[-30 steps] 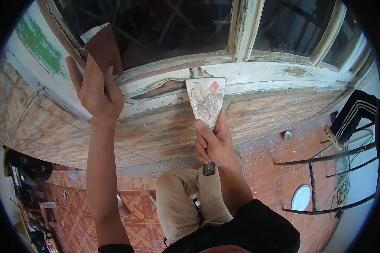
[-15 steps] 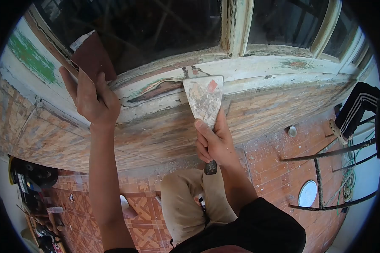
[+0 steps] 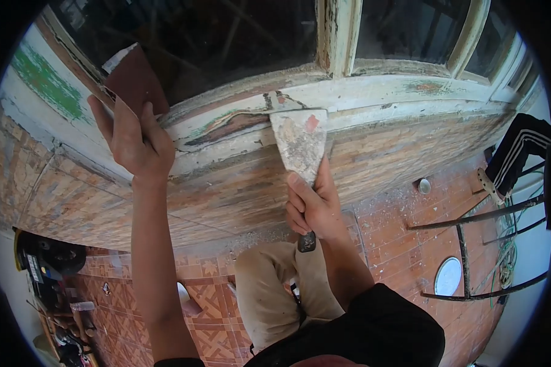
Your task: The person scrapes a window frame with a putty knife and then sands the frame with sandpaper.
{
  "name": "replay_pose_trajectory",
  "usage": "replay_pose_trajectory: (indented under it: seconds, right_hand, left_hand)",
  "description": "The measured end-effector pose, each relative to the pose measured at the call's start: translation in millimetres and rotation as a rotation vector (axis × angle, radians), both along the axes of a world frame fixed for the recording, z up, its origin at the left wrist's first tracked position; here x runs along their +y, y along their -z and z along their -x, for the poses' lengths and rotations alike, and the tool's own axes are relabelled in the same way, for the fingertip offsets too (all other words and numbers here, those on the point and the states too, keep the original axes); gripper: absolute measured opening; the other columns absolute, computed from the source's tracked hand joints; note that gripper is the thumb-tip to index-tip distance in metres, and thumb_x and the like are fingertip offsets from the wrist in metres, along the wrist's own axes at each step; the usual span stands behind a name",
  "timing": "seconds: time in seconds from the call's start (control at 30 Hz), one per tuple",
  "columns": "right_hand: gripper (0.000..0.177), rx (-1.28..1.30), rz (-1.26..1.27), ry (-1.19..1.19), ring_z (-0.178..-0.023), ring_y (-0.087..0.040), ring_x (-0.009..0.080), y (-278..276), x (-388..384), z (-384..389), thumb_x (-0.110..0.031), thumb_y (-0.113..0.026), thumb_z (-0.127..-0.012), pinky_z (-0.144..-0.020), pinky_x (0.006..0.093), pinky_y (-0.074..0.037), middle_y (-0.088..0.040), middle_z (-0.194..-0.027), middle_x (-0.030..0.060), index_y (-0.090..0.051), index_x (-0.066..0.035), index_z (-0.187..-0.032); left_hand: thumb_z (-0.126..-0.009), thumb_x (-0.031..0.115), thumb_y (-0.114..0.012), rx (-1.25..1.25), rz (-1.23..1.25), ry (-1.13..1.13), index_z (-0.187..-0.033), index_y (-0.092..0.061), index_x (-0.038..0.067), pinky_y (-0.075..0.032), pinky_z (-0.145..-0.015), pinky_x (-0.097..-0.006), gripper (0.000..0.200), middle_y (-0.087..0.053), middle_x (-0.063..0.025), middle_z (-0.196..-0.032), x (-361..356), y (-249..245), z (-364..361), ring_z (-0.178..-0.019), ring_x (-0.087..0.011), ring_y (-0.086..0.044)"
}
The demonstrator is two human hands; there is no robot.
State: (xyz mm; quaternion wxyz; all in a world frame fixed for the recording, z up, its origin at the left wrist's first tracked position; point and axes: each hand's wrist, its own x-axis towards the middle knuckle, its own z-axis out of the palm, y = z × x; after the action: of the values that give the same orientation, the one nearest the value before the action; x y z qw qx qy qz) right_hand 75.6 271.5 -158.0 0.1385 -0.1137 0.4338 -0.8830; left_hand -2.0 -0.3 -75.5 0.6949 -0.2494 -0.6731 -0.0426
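Note:
My right hand [image 3: 315,205] is wrapped round the dark handle of a putty knife [image 3: 300,139], whose wide blade is smeared with old paint and filler. The blade's straight edge lies over the lower rail of a worn wooden window frame [image 3: 373,98]. Left of the blade, the rail has a long bare patch where white paint is gone and brown wood and green traces show. My left hand [image 3: 139,144] pinches a folded sheet of reddish-brown sandpaper [image 3: 136,79] between thumb and fingers, in front of the glass near the frame's left corner.
Stone-patterned tiles [image 3: 226,189] cover the wall below the window. At right stand a black metal rack [image 3: 465,263], a round white lid [image 3: 448,276] and a small can [image 3: 423,186], near another person's leg [image 3: 520,156]. Tools and a bottle [image 3: 81,306] lie at lower left.
The putty knife and my right hand have shifted slightly to the right along the rail. My left hand keeps its hold on the sandpaper in nearly the same place.

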Motion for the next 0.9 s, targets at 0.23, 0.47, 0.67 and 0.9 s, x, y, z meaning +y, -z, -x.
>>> replay_pose_trajectory:
  seconds: [0.23,0.47,0.67,0.9]
  right_hand:
    - [0.059,-0.024,-0.053,-0.014,-0.036,-0.03,0.0069,-12.7,9.0,-0.1,-0.012,-0.046,-0.107,-0.032,0.0243,-0.031,-0.035,-0.059,-0.0016,-0.015,-0.021,-0.156]
    - [0.061,-0.043,-0.024,-0.033,-0.037,-0.031,0.0073,-16.8,9.0,-0.9,-0.01,-0.047,-0.106,-0.032,0.0253,-0.03,-0.037,-0.059,-0.0006,-0.013,-0.021,-0.156]
    - [0.061,-0.002,-0.013,-0.017,-0.036,-0.03,0.0065,-21.8,-4.4,6.4,-0.009,-0.046,-0.106,-0.031,0.0245,-0.029,-0.035,-0.057,-0.0012,-0.012,-0.022,-0.156]
    - [0.062,0.009,0.026,-0.035,-0.036,-0.028,0.0058,-35.1,-1.6,8.1,-0.007,-0.044,-0.106,-0.031,0.0248,-0.029,-0.034,-0.056,-0.0022,-0.012,-0.024,-0.157]
  left_hand:
    - [-0.087,-0.009,-0.061,-0.019,-0.003,-0.055,-0.132,-0.058,-0.007,-0.03,-0.118,-0.0599,0.044,-0.072,-0.018,-0.113,5.9,-1.7,-4.9,-0.115,-0.0333,-0.068]
    - [-0.096,-0.004,-0.057,0.029,-0.013,-0.051,-0.133,-0.054,-0.012,-0.029,-0.119,-0.057,0.038,-0.071,-0.0224,-0.115,1.4,-1.3,-1.0,-0.126,-0.0419,-0.06]
    - [-0.096,-0.004,-0.058,-0.002,-0.02,-0.034,-0.137,-0.052,-0.009,-0.03,-0.119,-0.0542,0.042,-0.071,-0.0221,-0.117,0.3,-0.3,0.3,-0.131,-0.0436,-0.055]
    - [-0.095,-0.004,-0.059,0.041,0.012,-0.004,-0.136,-0.053,-0.01,-0.031,-0.118,-0.0548,0.042,-0.07,-0.0229,-0.118,0.6,-2.0,2.4,-0.13,-0.0404,-0.057]
